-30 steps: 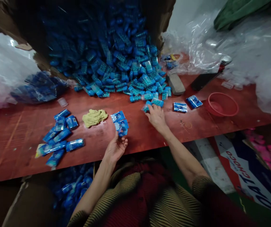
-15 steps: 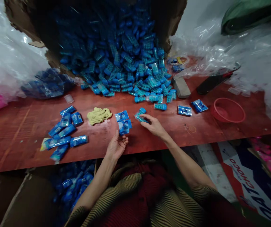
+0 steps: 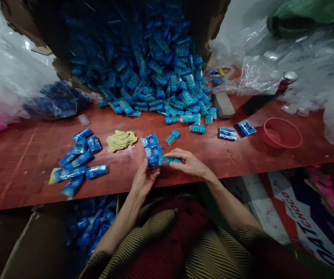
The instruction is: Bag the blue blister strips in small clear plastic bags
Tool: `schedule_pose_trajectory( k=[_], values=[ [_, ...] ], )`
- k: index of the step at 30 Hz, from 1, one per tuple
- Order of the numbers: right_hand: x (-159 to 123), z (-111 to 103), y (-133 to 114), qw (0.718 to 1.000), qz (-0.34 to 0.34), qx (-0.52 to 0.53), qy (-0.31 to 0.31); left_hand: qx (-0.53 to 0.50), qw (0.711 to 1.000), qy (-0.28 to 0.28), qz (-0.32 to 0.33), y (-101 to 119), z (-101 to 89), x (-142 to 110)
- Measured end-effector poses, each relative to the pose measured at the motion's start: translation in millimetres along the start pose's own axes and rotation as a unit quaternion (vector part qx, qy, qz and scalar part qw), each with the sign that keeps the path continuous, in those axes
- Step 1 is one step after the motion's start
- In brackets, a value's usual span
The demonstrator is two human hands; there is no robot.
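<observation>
My left hand (image 3: 146,179) is closed at the thumb and fingers on the lower edge of a blue printed wrapper sleeve (image 3: 153,151). Another flat blue sleeve (image 3: 149,140) lies just beyond it. Between the fingers of my right hand (image 3: 191,164) is a small clear bottle of blue balls (image 3: 170,159), lying sideways with its left end against the held sleeve. Whether that end is inside the sleeve, I cannot tell. A second such bottle (image 3: 172,137) rests on the table above my right hand.
A torn carton spills a heap of blue bottles (image 3: 155,89) across the back. Wrapped blue bottles (image 3: 81,159) and a lump of yellow putty (image 3: 122,140) lie left. Rightward are stacked sleeves (image 3: 227,134), a grey block (image 3: 224,104) and a red bowl (image 3: 281,144).
My right hand has moved down and left, bringing the bottle to the sleeve. One bottle now lies apart where that hand was. My left hand has stayed nearly still.
</observation>
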State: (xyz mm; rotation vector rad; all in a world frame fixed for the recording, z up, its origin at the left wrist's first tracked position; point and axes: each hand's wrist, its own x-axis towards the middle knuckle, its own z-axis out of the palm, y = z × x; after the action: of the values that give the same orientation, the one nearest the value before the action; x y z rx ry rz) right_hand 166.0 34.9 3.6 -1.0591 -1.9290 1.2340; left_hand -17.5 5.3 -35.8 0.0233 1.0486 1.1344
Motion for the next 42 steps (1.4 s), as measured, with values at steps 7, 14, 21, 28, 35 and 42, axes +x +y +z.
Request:
schedule_pose_trajectory(
  k=[7,14,21,28,35,42],
  values=[
    [1.2,4.0,-3.7,0.998,-0.011,-0.057,0.018,-0.008,1.000,-0.012,0.012,0.9,-1.5,0.4],
    [0.5,11.2,-5.6,0.994,-0.028,-0.099,0.025,-0.032,0.999,-0.013,0.014,3.7,-3.0,1.0],
    [-1.9,14.7,-5.9,0.994,-0.027,-0.100,0.030,0.002,0.996,-0.036,0.078,3.5,-2.5,-2.8],
    [-7.9,45.7,7.3,0.989,-0.038,-0.107,0.099,0.005,0.996,-0.030,0.086,1.2,5.8,-5.6],
    [-8.9,62.7,16.4,0.995,-0.031,-0.056,0.082,-0.030,0.999,-0.016,-0.001,5.5,6.1,0.1],
    [-0.3,41.4,24.7,0.948,0.074,0.310,-0.011,-0.011,0.997,-0.051,-0.050,18.9,7.7,-3.1]
  ],
)
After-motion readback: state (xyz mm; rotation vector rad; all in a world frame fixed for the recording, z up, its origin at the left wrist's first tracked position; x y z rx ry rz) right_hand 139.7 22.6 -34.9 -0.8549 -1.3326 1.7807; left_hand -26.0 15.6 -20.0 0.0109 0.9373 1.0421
